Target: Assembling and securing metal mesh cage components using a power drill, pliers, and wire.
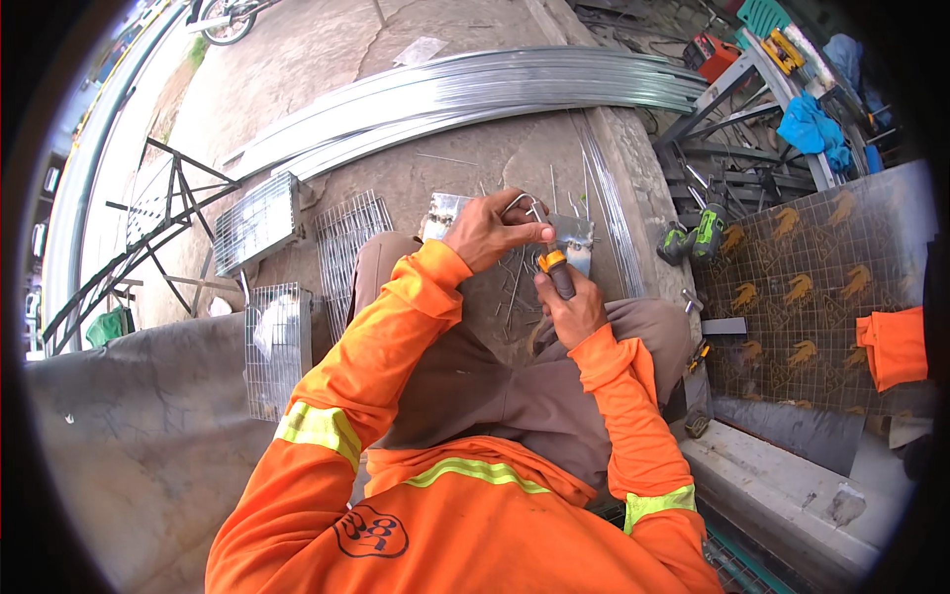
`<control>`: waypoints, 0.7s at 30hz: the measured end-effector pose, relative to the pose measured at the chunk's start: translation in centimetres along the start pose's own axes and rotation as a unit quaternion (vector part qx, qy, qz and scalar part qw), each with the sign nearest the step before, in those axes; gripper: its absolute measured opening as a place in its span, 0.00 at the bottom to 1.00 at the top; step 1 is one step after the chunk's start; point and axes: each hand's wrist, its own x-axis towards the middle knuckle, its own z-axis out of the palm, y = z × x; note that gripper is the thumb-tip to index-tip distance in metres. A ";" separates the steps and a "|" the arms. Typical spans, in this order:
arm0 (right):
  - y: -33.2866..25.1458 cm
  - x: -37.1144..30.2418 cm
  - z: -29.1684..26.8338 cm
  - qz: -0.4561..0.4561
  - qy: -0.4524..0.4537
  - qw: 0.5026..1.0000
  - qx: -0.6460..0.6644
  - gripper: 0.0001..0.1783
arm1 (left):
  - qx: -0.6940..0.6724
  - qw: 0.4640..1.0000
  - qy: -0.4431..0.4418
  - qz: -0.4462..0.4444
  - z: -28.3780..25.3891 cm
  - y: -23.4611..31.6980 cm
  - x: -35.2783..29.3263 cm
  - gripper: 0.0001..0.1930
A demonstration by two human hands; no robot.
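As the head view shows, the left grip [485, 235] pinches a bent metal wire [526, 202] between thumb and fingers, while the right grip [577, 311] is closed around a yellow-and-grey tool handle [558, 275]. Wire and handle are held close together above the floor [411, 160], between the person's knees. Wire-mesh boxes [259, 226] sit to the left; a green-and-black cordless drill [705, 233] lies to the right.
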 end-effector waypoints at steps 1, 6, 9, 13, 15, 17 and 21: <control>-0.3 -0.1 0.0 0.000 -0.001 1.000 0.001 0.16 | 0.000 1.000 0.003 -0.004 0.0 0.1 -0.1 0.33; -2.4 -0.3 -0.7 0.152 -0.077 0.970 0.173 0.17 | 0.045 0.999 -0.007 -0.023 -0.2 1.1 0.0 0.34; -1.4 -0.1 0.1 0.136 -0.068 0.976 0.156 0.18 | 0.030 0.999 -0.027 -0.017 -0.5 -0.3 0.6 0.34; 0.6 0.7 0.8 0.028 0.015 0.999 -0.004 0.20 | -0.006 0.998 0.004 0.056 0.1 0.5 0.1 0.29; 0.0 0.3 0.4 0.024 0.030 0.999 -0.038 0.20 | -0.049 0.998 0.020 0.045 -0.5 0.4 0.0 0.23; -0.4 0.1 0.2 0.022 0.044 0.996 -0.071 0.21 | -0.034 0.999 0.002 0.020 -1.0 0.4 -0.3 0.21; 0.4 0.2 -0.1 0.052 -0.004 0.998 -0.041 0.21 | -0.117 0.992 0.036 -0.013 -1.4 0.3 0.0 0.19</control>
